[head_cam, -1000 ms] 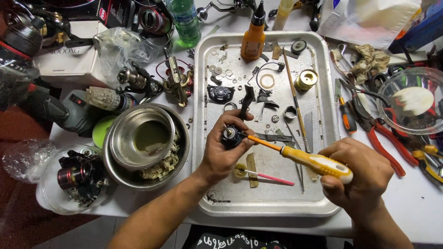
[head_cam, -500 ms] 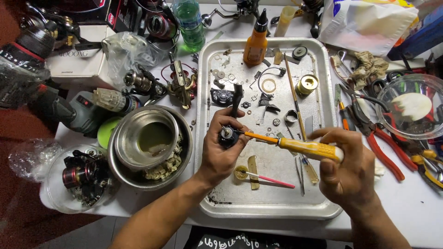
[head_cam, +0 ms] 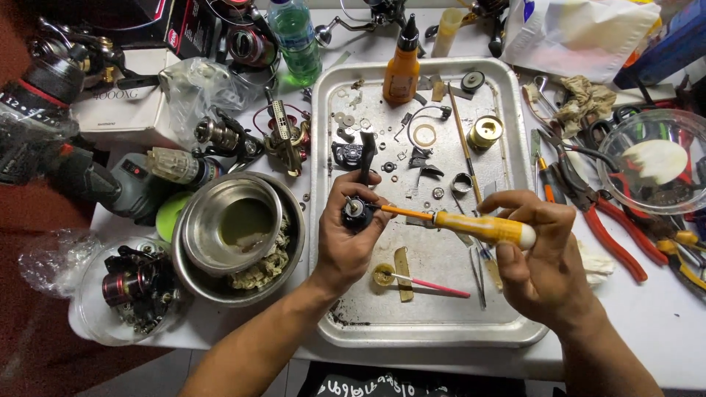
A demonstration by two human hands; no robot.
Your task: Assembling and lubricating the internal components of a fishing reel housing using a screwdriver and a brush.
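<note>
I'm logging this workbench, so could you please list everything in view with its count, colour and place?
Metal tray: one, silver, centre of table.
Reel part: one, black, in left hand over the tray.
Screwdriver: one, yellow handle, in right hand, tip at the reel part.
Squeeze bottle: one, orange, tray's far end.
Small loose parts: many, metal and black, far half of the tray.
Brush: one, pink handle, near part of the tray.
Steel bowls: two nested, silver, left of tray.
Plastic bottle: one, green, far edge.
Pliers: one, red handles, right of tray.
Clear bowl: one, far right.
Left hand: holds reel part.
Right hand: holds screwdriver.
</note>
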